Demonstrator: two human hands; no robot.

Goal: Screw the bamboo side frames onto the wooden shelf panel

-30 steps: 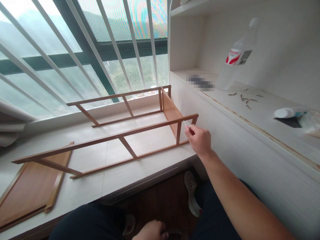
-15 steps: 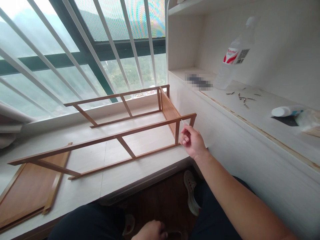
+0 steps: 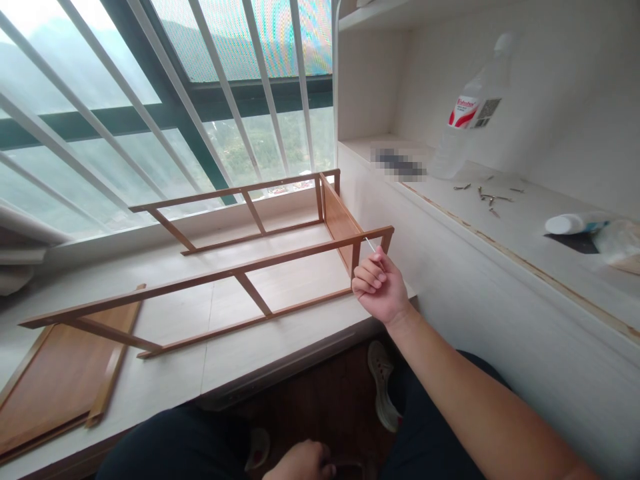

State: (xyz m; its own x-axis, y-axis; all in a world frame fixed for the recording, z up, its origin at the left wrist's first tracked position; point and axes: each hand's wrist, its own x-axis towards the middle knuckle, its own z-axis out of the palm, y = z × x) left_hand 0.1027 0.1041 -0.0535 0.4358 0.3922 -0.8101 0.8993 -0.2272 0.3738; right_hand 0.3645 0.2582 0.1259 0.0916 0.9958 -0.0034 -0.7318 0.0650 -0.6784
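A half-built wooden frame of thin brown rails lies on its side on the white window ledge, with a brown end panel fixed at its right. My right hand is curled around a thin metal tool whose tip meets the frame's near right corner. My left hand rests low at the bottom edge, above my lap, on a dark object that is mostly hidden.
A loose brown panel lies flat at the ledge's left end. The white shelf on the right carries a clear plastic bottle, several loose screws and a white tube. Barred windows run behind the frame.
My right hand has rolled palm-up at the frame's corner, turning the thin tool, and sits slightly lower and left. The left hand stays put.
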